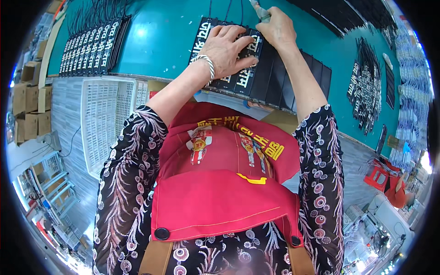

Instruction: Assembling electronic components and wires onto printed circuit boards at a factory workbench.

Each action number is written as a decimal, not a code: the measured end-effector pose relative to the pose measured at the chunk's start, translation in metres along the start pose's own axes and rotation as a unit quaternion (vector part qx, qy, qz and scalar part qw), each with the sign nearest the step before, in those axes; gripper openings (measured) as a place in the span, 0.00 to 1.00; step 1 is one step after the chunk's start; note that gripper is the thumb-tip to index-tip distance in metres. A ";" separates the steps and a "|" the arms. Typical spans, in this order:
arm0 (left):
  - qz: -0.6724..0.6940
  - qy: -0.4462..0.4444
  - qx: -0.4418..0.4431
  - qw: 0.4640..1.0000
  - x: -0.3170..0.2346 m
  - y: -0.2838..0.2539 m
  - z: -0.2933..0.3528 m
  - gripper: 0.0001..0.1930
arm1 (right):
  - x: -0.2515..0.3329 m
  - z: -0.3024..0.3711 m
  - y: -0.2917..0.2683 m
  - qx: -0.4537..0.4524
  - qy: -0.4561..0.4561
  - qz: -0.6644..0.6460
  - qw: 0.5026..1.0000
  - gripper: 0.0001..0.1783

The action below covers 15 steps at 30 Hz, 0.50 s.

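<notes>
A row of flat black strips with white lettering (200, 39) lies at the near edge of the green table, thin black wires running from their far ends. My left hand (224, 51) rests on these strips with its fingers spread, a twisted black-and-white band around the wrist. At the far end of the row, my right hand (277, 30) is closed around a slim pale tool (261, 12); its exact kind is unclear. Under and beside my right forearm, plain black strips (279, 78) continue the row to the right.
Lettered strips with wires (89, 50) stand in a row at the left of the green table (158, 41). Another pile of lettered strips (365, 87) lies to the right, near bundled pale wires (412, 78). A white plastic crate (89, 123) sits below the table's left side.
</notes>
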<state>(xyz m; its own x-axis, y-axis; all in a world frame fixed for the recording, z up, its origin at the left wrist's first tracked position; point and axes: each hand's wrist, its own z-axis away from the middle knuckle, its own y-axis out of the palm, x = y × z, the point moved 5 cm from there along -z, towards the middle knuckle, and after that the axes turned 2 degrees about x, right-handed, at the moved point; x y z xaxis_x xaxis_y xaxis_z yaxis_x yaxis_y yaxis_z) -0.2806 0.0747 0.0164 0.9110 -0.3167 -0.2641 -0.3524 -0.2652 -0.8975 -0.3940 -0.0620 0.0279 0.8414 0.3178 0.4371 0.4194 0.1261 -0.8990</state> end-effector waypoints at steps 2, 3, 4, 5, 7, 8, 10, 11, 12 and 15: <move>-0.003 -0.004 0.001 1.000 0.002 0.002 0.003 0.29 | 0.006 0.004 0.002 0.014 0.007 0.008 1.000 0.20; -0.003 -0.005 0.004 1.000 0.002 0.003 0.003 0.29 | 0.006 0.004 0.004 0.001 -0.003 0.011 1.000 0.19; -0.004 -0.005 0.008 1.000 0.003 0.004 0.003 0.30 | 0.007 0.003 0.006 -0.012 -0.013 0.014 1.000 0.19; -0.009 0.003 0.009 1.000 0.004 0.003 0.004 0.32 | 0.007 0.002 0.009 -0.012 -0.012 0.014 1.000 0.19; 0.000 -0.001 0.008 1.000 0.004 0.000 0.005 0.34 | 0.011 0.000 0.010 -0.026 0.013 -0.040 0.999 0.15; 0.010 -0.004 0.008 1.000 0.004 0.000 0.005 0.35 | 0.010 -0.003 0.011 -0.024 0.013 -0.039 0.999 0.15; 0.023 -0.001 0.005 1.000 0.007 0.000 0.008 0.39 | 0.017 -0.005 0.000 -0.087 -0.039 -0.112 0.989 0.17; 0.032 -0.004 -0.011 0.999 0.008 -0.002 0.009 0.41 | 0.018 -0.005 -0.003 -0.100 -0.048 -0.120 0.987 0.18; 0.043 -0.005 -0.029 0.999 0.008 -0.004 0.009 0.43 | 0.020 -0.004 -0.009 -0.103 -0.039 -0.164 0.980 0.18; 0.049 -0.002 -0.035 0.998 0.011 -0.002 0.012 0.48 | 0.029 0.003 -0.019 -0.145 -0.064 -0.155 0.975 0.17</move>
<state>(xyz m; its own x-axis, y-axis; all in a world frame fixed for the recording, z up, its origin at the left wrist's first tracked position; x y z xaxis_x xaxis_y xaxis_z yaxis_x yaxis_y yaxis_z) -0.2668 0.0829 0.0110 0.8726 -0.3407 -0.3500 -0.4530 -0.2962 -0.8409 -0.3786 -0.0528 0.0576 0.6174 0.4226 0.6635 0.7411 -0.0296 -0.6708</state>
